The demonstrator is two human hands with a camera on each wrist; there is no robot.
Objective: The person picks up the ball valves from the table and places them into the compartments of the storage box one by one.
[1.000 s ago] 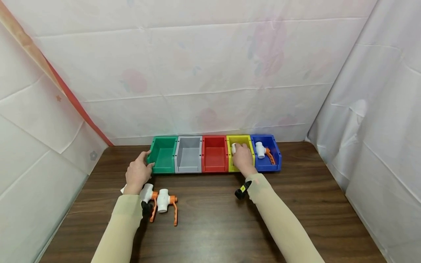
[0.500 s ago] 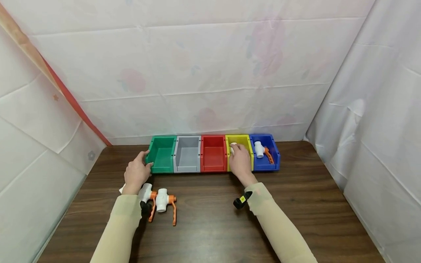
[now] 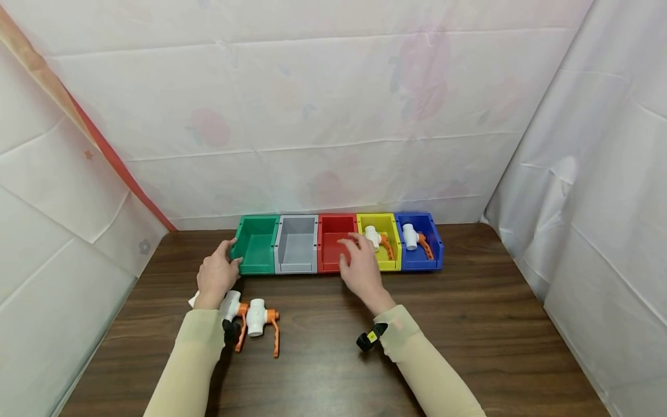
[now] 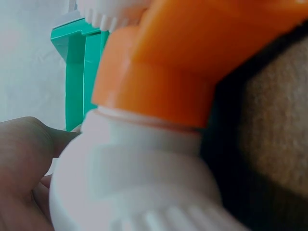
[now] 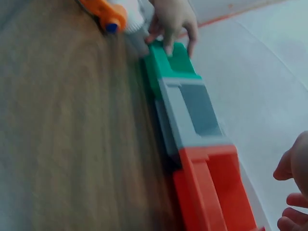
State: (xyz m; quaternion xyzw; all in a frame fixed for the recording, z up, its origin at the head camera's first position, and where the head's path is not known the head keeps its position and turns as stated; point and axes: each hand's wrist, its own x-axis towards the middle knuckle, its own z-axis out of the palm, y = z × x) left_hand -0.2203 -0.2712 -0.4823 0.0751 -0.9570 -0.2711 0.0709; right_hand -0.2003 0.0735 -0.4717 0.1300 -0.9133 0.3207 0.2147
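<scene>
My left hand (image 3: 216, 278) holds the left end of the green bin (image 3: 257, 258), its thumb at the front corner and a finger along the side. My right hand (image 3: 362, 272) hovers over the red bin (image 3: 333, 231) with fingers spread and nothing in them. A white ball valve (image 3: 372, 236) with an orange lever lies in the yellow bin (image 3: 379, 220); a similar valve (image 3: 410, 237) lies in the blue bin (image 3: 427, 219). By the left wrist sit two more ball valves (image 3: 256, 317) on the table, one partly covered. An orange-and-white valve (image 4: 144, 178) fills the left wrist view.
The grey bin (image 3: 298, 234) stands between the green and red ones, all in one row at the back of the wooden table (image 3: 333, 347). A white patterned cloth (image 3: 323, 116) hangs behind. A small white piece (image 3: 193, 299) shows beside the left wrist.
My right hand has let go of the ball valve, leaving it in the yellow bin, and has moved left over the red bin. The left hand stays at the green bin.
</scene>
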